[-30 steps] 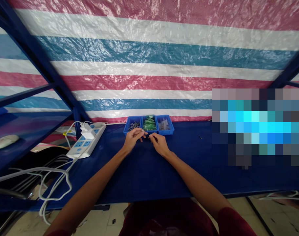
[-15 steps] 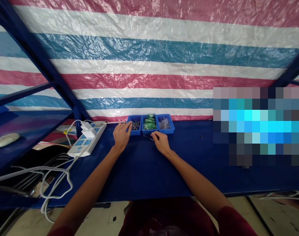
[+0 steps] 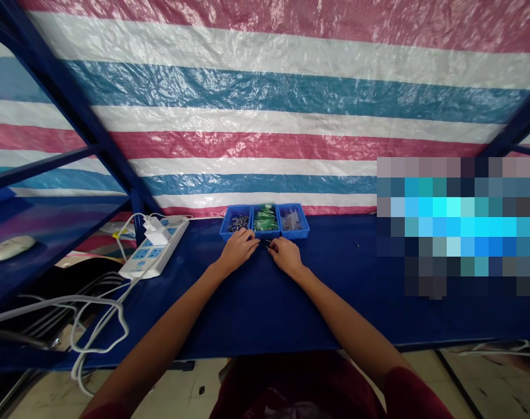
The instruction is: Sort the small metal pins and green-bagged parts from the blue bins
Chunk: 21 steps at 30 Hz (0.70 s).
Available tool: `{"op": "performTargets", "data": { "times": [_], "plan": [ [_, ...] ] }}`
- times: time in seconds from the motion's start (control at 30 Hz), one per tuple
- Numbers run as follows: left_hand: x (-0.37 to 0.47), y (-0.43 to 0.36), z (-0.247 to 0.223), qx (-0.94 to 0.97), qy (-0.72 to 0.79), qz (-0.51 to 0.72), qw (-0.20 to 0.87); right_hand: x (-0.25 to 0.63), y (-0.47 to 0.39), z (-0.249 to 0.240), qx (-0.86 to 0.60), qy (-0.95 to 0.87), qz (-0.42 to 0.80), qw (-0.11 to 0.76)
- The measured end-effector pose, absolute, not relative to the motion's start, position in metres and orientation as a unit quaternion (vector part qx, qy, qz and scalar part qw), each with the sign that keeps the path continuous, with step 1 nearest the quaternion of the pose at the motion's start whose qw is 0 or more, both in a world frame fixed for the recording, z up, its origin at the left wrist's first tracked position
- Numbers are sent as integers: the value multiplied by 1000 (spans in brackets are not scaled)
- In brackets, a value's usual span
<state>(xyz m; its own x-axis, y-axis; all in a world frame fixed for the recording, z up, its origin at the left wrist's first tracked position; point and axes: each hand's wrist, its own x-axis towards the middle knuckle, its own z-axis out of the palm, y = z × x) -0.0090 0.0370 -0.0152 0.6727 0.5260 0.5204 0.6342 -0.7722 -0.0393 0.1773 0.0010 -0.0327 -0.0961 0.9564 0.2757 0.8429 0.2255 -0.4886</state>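
Observation:
My left hand (image 3: 238, 251) is closed, thumb and fingers pinched together in front of the left blue bin (image 3: 223, 231). What it holds, if anything, is too small to make out. My right hand (image 3: 286, 255) is closed on a thin dark rod-like piece (image 3: 265, 244), which points left toward the left fingertips. Whether those fingertips touch it, I cannot tell. Small dark and silvery pin-like parts (image 3: 239, 223) fill the left bin. Green packets (image 3: 265, 218) lie in the middle bin (image 3: 265, 234), and clear greyish bags (image 3: 291, 220) in the right bin (image 3: 296, 234).
A white power strip (image 3: 153, 250) with a plugged-in adapter and loose white cables (image 3: 101, 326) takes up the table's left side. One small dark pin (image 3: 356, 243) lies on the blue table (image 3: 265, 308) to the right. Striped sheeting (image 3: 256, 145) hangs behind the bins.
My left hand has moved from the left bin rightward and toward me, near my right hand. The left bin has shifted slightly left. My right hand stays about where it was.

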Motion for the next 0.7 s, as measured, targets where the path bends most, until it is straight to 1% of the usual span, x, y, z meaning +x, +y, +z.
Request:
{"op": "performTargets", "data": {
  "times": [0.17,0.3,0.43,0.57,0.63,0.7],
  "plan": [
    [-5,38,-19,-913,-324,-186,165,175,0,-29,-632,-736,100,220],
    [-2,38,-20,-912,-333,-164,174,175,-1,-26,-649,-731,103,185],
    [-2,37,-20,-913,-337,-157,171,178,0,-25,-658,-724,105,178],
    [-2,35,-19,-913,-334,-155,172,179,0,-26,-662,-714,105,202],
    [-2,33,-19,-912,-337,-169,160,178,0,-26,-652,-710,105,244],
    [-2,32,-19,-909,-343,-194,141,178,-1,-26,-625,-710,111,307]
  ]
}}
